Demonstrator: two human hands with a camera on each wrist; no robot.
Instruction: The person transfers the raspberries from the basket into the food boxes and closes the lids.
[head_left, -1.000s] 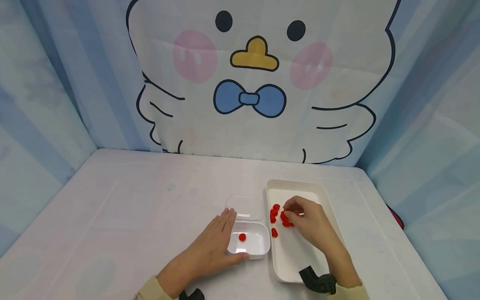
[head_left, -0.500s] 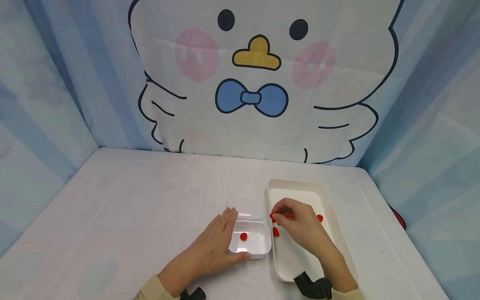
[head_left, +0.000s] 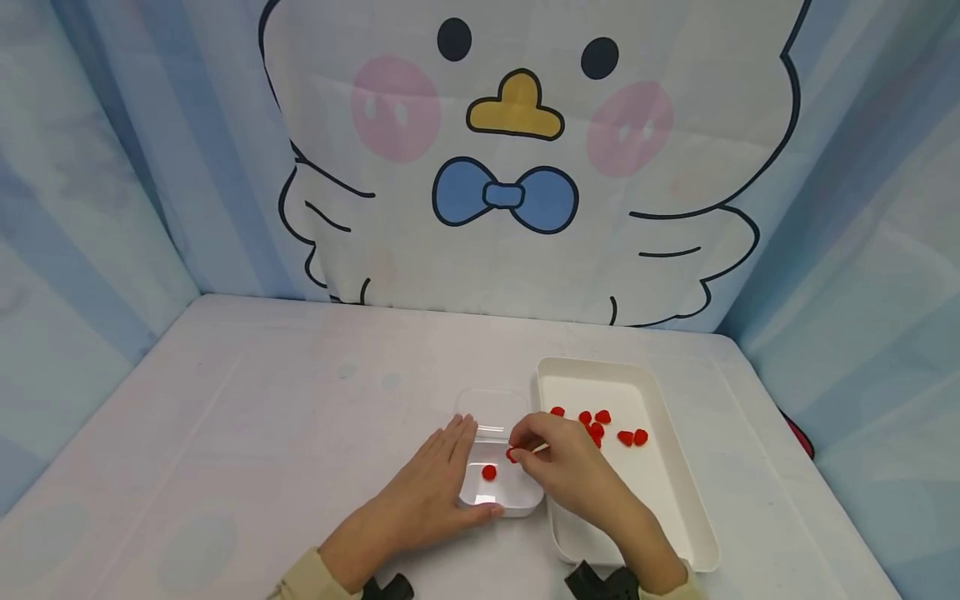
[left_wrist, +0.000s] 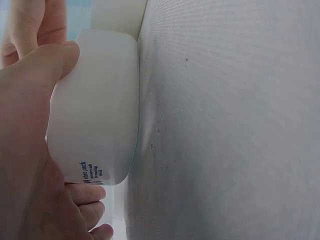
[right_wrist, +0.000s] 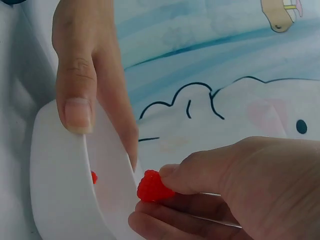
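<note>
Over the small white box (head_left: 501, 487) in the head view, my right hand (head_left: 566, 471) pinches a red berry (head_left: 512, 455); my left hand (head_left: 427, 492) grips the box at 9 o'clock. Left wrist: smooth plastic, label reading "white pack". Right wrist: bumpy berry between fingers (right_wrist: 200, 175).
</note>
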